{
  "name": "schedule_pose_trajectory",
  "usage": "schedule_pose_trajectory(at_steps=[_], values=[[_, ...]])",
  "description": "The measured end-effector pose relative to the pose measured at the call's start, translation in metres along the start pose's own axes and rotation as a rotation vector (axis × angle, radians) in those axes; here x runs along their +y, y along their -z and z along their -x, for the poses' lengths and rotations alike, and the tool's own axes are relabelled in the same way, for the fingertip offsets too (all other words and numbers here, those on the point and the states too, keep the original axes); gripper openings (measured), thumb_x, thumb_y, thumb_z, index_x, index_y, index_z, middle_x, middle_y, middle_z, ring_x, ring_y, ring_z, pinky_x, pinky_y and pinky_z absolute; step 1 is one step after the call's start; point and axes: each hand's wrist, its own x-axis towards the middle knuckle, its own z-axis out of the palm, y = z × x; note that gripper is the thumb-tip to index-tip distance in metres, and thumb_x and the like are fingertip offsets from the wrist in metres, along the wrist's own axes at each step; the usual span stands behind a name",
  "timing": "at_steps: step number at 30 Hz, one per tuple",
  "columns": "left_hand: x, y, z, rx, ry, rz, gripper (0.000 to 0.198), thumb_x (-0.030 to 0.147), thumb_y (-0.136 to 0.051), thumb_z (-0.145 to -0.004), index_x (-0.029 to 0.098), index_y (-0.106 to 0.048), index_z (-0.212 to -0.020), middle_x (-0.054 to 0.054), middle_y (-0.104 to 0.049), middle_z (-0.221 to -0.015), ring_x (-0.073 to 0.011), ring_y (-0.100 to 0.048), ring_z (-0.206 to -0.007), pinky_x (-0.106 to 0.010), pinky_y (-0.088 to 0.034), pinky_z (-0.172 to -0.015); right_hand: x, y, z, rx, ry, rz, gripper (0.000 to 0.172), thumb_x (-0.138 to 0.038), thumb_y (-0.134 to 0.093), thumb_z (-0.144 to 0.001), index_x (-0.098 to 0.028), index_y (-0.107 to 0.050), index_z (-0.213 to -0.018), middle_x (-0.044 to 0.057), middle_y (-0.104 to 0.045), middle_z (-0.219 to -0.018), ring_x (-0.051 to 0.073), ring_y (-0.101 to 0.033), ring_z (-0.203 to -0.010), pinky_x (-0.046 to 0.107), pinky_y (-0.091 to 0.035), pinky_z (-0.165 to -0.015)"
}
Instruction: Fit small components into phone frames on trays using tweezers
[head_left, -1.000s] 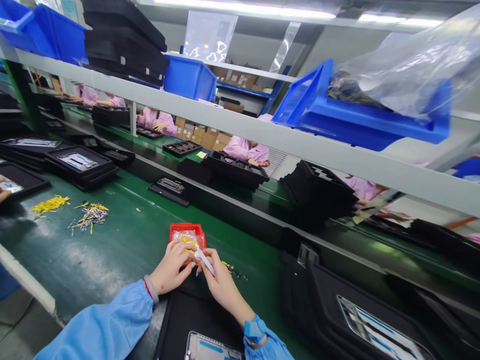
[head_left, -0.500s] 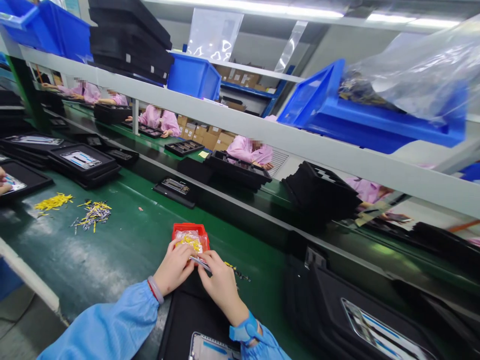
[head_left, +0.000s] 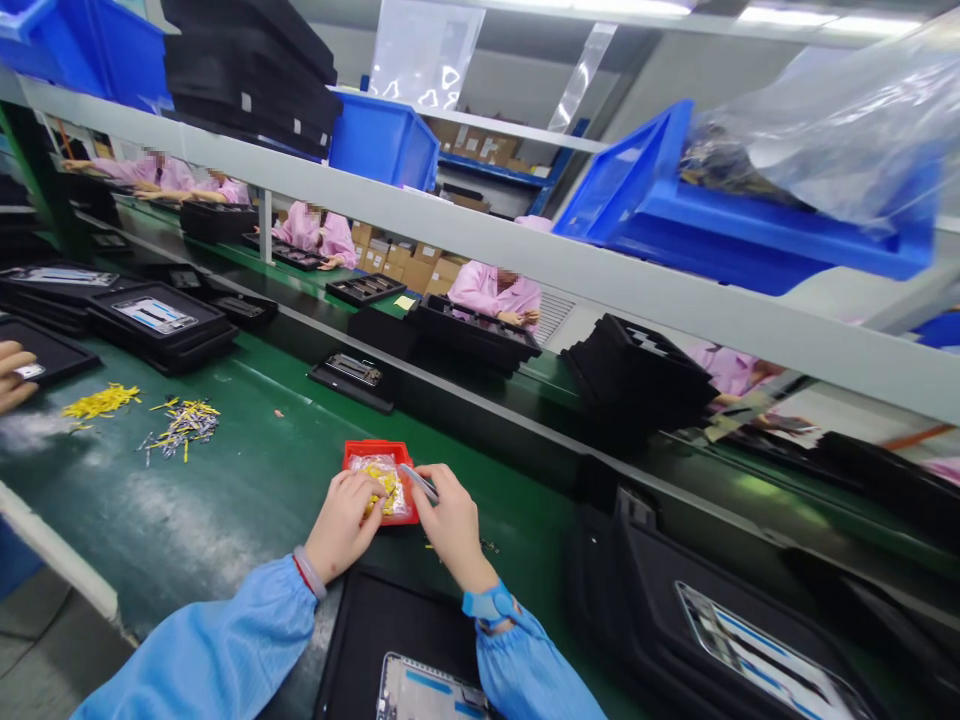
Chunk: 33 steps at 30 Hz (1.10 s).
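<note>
My left hand (head_left: pixel 343 522) reaches over the near left side of a red bin (head_left: pixel 411 512). Its fingers are curled and close together among small yellow strips (head_left: pixel 391 480) in a clear plastic bag; whatever lies between the fingertips is hidden. Slim grey tweezers (head_left: pixel 421 485) are held in my right hand (head_left: pixel 451 525), tilted beside the bin's right edge. Below both hands a black foam tray (head_left: pixel 360 640) lies on the bench, bearing a silver phone frame (head_left: pixel 420 690) with blue strips, partly covered by my right sleeve.
Loose yellow strips (head_left: pixel 101 402) and a pile of mixed strips (head_left: pixel 184 428) lie on the green bench at left. Another person's hand (head_left: pixel 13 375) is at the left edge. Stacked black trays (head_left: pixel 660 600) stand right. A shelf with blue bins (head_left: pixel 637 215) runs overhead.
My hands have moved apart: the left has slid slightly left over the bin's strips, the right has lifted with the tweezers. The other person's hand at the left edge has shifted.
</note>
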Motion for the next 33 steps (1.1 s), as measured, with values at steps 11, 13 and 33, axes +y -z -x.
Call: schedule_pose_trajectory(at_steps=[11, 13, 33], values=[[0.010, 0.003, -0.001, 0.024, 0.433, 0.573, 0.025, 0.043, -0.050, -0.088, 0.019, -0.057, -0.085, -0.004, -0.058, -0.084, -0.0177, -0.058, -0.079, -0.030, -0.049, -0.073, -0.012, 0.001, 0.007, -0.017, -0.057, -0.396, 0.023, -0.025, -0.045, -0.085, -0.019, -0.066, -0.076, 0.004, -0.062, -0.075, 0.017, -0.060, -0.068, 0.026, -0.047, -0.063], [0.015, 0.001, 0.001, -0.019, 0.448, 0.622, 0.030, 0.048, -0.049, -0.088, 0.019, -0.057, -0.089, -0.003, -0.061, -0.084, -0.0179, -0.060, -0.080, -0.030, -0.051, -0.073, -0.018, 0.005, 0.018, -0.065, -0.063, -0.463, 0.020, -0.027, -0.050, -0.085, -0.019, -0.066, -0.076, 0.003, -0.061, -0.074, 0.016, -0.060, -0.067, 0.026, -0.047, -0.061], [0.036, 0.006, 0.013, -0.509, -0.010, 0.413, 0.014, 0.025, -0.048, -0.090, 0.021, -0.061, -0.087, -0.006, -0.058, -0.100, -0.0193, -0.055, -0.099, -0.034, -0.044, -0.090, -0.013, 0.052, 0.087, -0.260, -0.121, -0.319, 0.012, -0.015, -0.052, -0.075, -0.020, -0.059, -0.065, -0.002, -0.057, -0.063, 0.013, -0.053, -0.059, 0.023, -0.038, -0.056]])
